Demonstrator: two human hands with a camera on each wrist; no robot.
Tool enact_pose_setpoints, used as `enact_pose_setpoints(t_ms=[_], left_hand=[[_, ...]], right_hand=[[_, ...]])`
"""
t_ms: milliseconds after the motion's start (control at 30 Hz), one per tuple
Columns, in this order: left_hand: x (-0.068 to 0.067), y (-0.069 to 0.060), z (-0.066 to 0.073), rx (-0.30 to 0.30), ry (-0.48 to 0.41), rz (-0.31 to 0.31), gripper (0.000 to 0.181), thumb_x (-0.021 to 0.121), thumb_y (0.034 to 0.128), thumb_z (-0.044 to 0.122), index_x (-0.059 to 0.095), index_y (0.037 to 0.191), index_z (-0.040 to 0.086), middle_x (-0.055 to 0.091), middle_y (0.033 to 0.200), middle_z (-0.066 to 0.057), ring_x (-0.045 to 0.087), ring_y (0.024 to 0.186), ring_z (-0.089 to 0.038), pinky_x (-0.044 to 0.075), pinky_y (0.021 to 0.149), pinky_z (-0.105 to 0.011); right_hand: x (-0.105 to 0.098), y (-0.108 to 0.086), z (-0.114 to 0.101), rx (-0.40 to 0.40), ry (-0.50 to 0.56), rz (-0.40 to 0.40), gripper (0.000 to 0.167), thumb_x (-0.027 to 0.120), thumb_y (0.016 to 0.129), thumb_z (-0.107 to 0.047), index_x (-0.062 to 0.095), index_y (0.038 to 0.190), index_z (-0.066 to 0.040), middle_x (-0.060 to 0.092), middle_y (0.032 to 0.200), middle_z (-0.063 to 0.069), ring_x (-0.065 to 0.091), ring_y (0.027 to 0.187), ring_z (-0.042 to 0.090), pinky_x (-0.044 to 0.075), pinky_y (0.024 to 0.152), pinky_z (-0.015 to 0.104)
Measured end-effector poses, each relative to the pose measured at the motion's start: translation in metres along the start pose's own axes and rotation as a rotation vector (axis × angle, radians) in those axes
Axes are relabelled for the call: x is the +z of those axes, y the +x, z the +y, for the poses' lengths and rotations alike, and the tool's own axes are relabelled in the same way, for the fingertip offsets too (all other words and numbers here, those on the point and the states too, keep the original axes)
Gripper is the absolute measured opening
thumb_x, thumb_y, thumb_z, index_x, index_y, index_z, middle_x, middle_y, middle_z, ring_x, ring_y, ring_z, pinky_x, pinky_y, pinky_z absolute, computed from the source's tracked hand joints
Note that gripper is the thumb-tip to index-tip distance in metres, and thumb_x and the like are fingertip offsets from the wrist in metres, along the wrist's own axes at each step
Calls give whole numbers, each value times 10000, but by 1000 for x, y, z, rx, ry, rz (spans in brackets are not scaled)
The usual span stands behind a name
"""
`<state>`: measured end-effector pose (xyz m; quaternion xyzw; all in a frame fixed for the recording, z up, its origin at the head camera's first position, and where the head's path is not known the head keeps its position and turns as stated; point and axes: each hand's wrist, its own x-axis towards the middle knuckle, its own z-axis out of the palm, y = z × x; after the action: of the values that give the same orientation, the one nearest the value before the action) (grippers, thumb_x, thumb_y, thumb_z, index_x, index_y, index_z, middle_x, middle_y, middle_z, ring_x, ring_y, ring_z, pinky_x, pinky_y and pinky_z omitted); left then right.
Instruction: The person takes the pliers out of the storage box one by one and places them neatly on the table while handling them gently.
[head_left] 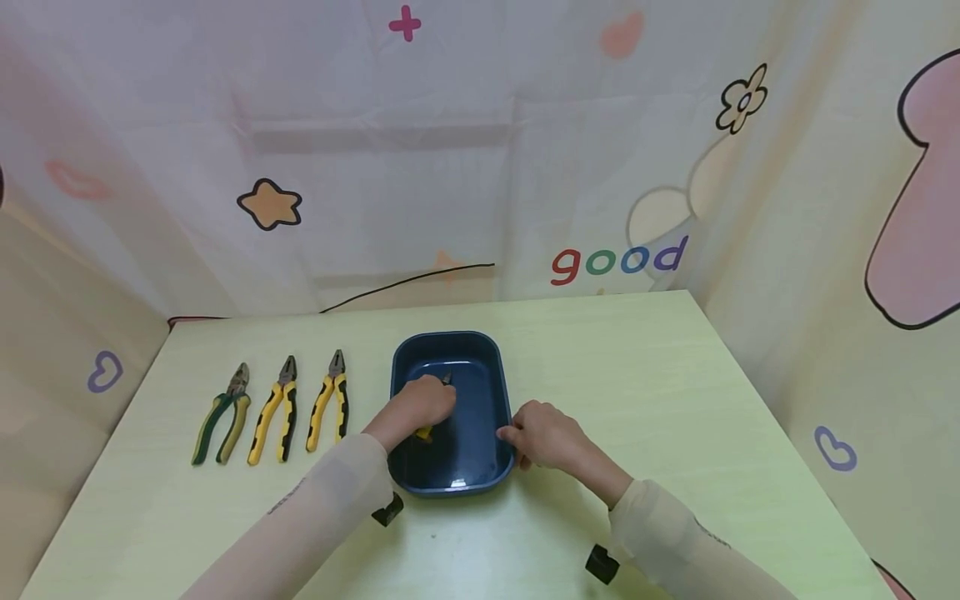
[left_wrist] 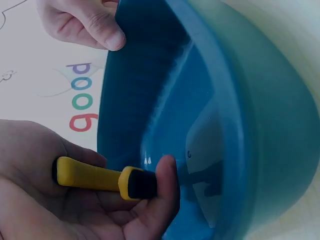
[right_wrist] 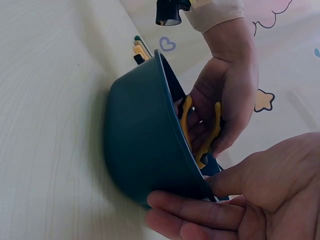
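Observation:
A dark blue plastic bin (head_left: 472, 450) stands on the table in front of me. My left hand (head_left: 430, 402) is inside it, gripping a pair of pliers with yellow and black handles (left_wrist: 90, 174). In the right wrist view both handles of the pliers (right_wrist: 214, 131) show spread apart within the left palm. The head view shows just the dark jaw tip and a bit of yellow handle past the hand. My right hand (head_left: 549, 436) pinches the bin's right rim, thumb over the edge and fingers against the outer wall (right_wrist: 145, 130).
Left of the bin lie green-handled pliers (head_left: 211, 429) and two yellow-and-black pliers, one in the middle (head_left: 263, 423) and one nearest the bin (head_left: 318, 417). A printed curtain (head_left: 390, 192) hangs behind the pale table (head_left: 622, 367).

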<state>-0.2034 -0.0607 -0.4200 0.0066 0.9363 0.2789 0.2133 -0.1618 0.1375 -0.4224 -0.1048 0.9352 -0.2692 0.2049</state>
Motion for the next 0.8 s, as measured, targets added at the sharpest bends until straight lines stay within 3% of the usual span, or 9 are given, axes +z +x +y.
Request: enact_pose_setpoints(t_ms=[167,367,800], left_hand=[[-3,-3,-3,-8,-92,10,437,377,1119,277,566,819,20,555,765,-121,667,573,-225,550,546,-266],[-6,-10,-6,-7,-250,29,437,390,1100,276,585,816,7,562,748,-87,655,580,-227,568,570,-294],[-14,-17,-12,-7,-319,41,399,400,1093,273,603,899,-10,599,783,-93,647,570,-191,588,597,-313]], right_hand=[[1,0,1,3,-7,8,334,659,1026,-228,688,723,-89,679,603,11,658,612,168,421,539,282],[2,-1,3,-6,7,-5,348,654,1027,-205,682,698,-94,668,577,6,673,597,206,444,525,298],[4,-2,1,-11,85,-6,347,665,1021,-185,693,691,-79,675,568,12,691,571,235,476,507,303]])
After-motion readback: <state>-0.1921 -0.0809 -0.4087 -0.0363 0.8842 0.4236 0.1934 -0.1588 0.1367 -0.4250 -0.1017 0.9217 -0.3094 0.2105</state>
